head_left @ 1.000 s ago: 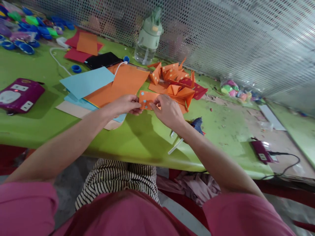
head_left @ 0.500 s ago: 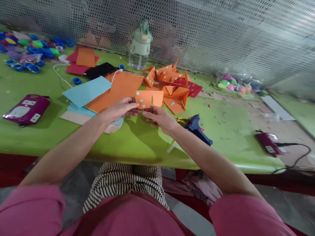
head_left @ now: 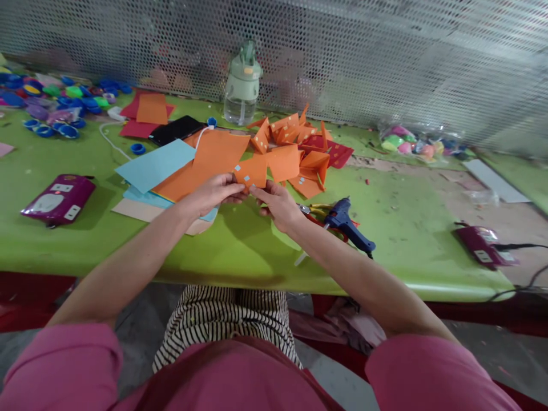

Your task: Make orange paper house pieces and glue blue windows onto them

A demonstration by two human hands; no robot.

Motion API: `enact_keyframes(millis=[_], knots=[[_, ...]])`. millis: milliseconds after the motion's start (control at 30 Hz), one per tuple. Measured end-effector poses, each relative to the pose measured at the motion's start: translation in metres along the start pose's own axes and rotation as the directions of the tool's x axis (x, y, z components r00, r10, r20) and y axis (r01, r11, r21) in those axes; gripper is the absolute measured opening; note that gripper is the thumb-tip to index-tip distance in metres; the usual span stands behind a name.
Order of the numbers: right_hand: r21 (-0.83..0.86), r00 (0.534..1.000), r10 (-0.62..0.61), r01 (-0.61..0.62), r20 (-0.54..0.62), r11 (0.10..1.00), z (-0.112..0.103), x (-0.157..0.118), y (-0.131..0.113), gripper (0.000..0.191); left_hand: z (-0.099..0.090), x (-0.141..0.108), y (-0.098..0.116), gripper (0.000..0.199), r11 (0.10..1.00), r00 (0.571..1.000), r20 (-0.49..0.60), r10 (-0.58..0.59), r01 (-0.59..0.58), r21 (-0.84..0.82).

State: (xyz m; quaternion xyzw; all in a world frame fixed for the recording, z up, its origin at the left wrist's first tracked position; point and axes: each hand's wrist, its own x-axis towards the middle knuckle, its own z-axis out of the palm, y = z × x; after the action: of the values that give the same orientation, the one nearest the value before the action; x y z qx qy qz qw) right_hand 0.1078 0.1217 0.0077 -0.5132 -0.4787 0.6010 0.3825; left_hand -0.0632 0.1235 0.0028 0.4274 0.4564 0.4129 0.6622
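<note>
An orange paper piece (head_left: 255, 170) with small light-blue squares is held up over the table's front part, with a slit between its left and right sections. My left hand (head_left: 226, 187) pinches its lower left side. My right hand (head_left: 274, 201) has thumb and fingers closed on its lower edge near the middle. Just behind the piece lie folded orange paper shapes (head_left: 314, 165), some with pale dots. To the left are orange sheets (head_left: 218, 149) and a light-blue sheet (head_left: 156, 164). A blue glue gun (head_left: 342, 220) lies right of my right hand, beside yellow-handled pliers (head_left: 317, 210).
A water bottle (head_left: 242, 85) stands at the back against a perforated metal panel (head_left: 342, 57). A black phone (head_left: 176, 130) lies left of it. Purple power boxes (head_left: 60, 198) sit at both sides. Colourful small pieces (head_left: 64, 103) cover the back left; a bagged pile (head_left: 411, 142) lies back right.
The paper's right section has swung up and away from the left, widening the slit. My right hand has shifted slightly left along the lower edge. The whole view has shifted a little.
</note>
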Motion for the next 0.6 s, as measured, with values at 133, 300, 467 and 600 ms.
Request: enact_keyframes(millis=[133, 300, 467, 600], knots=[[-0.024, 1.0, -0.015, 0.015, 0.01, 1.0, -0.0013, 0.0017, 0.0021, 0.033, -0.0002, 0.0007, -0.001, 0.006, 1.0, 1.0, -0.004, 0.014, -0.014, 0.016], [-0.037, 0.999, -0.026, 0.027, 0.026, 0.999, -0.0028, 0.0028, 0.0041, 0.038, 0.0004, -0.0004, 0.0005, 0.006, 0.999, 1.0, -0.004, 0.012, -0.011, 0.046], [-0.03, 0.999, -0.019, 0.02, 0.027, 0.999, -0.0033, 0.0029, 0.0044, 0.037, 0.0013, -0.002, 0.0025, 0.007, 0.999, 1.0, -0.01, 0.012, -0.012, 0.05], [-0.026, 1.0, -0.011, 0.012, 0.018, 1.0, -0.0034, 0.0026, 0.0044, 0.035, 0.0007, -0.0013, 0.0021, 0.007, 0.999, 1.0, -0.006, 0.008, -0.008, 0.048]])
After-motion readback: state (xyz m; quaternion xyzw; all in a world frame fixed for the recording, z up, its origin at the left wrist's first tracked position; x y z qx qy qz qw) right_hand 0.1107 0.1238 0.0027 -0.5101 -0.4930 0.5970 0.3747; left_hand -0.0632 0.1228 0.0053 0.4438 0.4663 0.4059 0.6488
